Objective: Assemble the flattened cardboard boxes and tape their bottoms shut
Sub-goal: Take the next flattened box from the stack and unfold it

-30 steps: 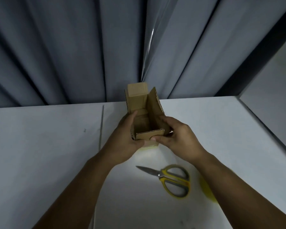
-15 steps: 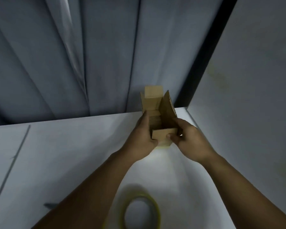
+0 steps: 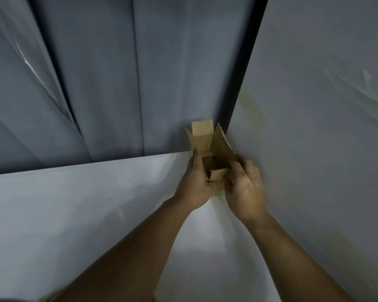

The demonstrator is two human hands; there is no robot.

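Box (image 3: 214,149), small, flaps open: left hand (image 3: 194,186) grips its side; right hand (image 3: 244,188), blurred, apparently grasps the opposite wall. Risk: uneven squeeze skews walls, flaps misalign.

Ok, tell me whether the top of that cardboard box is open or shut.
Open: on the cardboard box the top flaps stand up and the hollow inside shows; left hand and right hand hold its sides.
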